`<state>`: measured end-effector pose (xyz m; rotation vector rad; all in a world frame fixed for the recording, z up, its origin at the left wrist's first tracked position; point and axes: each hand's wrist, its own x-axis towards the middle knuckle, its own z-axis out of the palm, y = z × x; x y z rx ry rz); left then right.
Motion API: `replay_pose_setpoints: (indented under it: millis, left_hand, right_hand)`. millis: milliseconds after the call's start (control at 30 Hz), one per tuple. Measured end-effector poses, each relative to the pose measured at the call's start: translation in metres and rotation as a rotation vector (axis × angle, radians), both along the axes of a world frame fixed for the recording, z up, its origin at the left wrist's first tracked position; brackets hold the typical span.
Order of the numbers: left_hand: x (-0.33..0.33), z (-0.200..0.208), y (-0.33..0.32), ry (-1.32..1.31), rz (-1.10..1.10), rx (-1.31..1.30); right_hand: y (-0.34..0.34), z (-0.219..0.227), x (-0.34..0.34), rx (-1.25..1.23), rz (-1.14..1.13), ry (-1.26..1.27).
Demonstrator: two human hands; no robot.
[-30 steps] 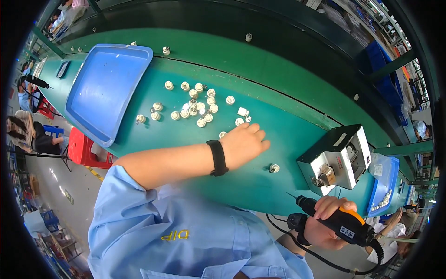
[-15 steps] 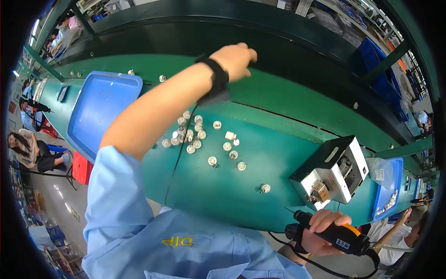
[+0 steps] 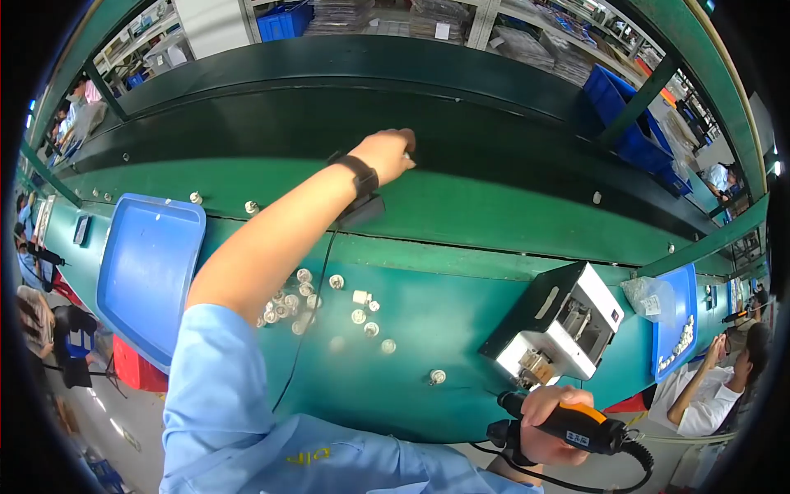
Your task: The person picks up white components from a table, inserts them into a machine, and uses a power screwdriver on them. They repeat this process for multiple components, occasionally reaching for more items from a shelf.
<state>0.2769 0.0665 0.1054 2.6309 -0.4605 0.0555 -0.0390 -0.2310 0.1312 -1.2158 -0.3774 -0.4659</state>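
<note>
My left hand (image 3: 388,155) is stretched far forward over the dark conveyor belt (image 3: 494,140), fingers closed on a small white part (image 3: 406,155). A black wristband (image 3: 360,174) sits on that wrist, with a cord hanging from it. My right hand (image 3: 550,418) is low at the front edge, gripping an orange and black electric screwdriver (image 3: 576,424). Several small white round parts (image 3: 317,305) lie scattered on the green worktable (image 3: 428,329) under my left forearm. One lone white part (image 3: 437,377) lies near the front.
A blue tray (image 3: 148,272) lies at the left of the table. A black and white box-shaped machine (image 3: 559,329) stands at the right. Beyond it a second blue tray (image 3: 679,325) holds white parts, and another person (image 3: 716,387) sits there. Blue bins (image 3: 634,115) stand behind the belt.
My left hand rose from the pile of white parts and reached forward to the dark belt. The right hand with the screwdriver stayed put at the front edge.
</note>
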Motion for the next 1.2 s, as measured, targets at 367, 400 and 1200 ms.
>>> replay_pose_setpoints:
  millis: [367, 400, 1200]
  left_hand:
    - [-0.292, 0.032, 0.041, 0.013, -0.285, -0.422]
    - [-0.311, 0.022, 0.045, 0.053, -0.198, -0.34]
    - [-0.119, -0.023, 0.156, 0.016, 0.29, 0.232]
  right_hand:
    - [0.021, 0.002, -0.01, 0.038, -0.015, -0.071]
    - [0.022, 0.003, -0.011, 0.027, -0.043, -0.089]
    - [0.043, 0.001, -0.023, -0.073, -0.184, 0.037]
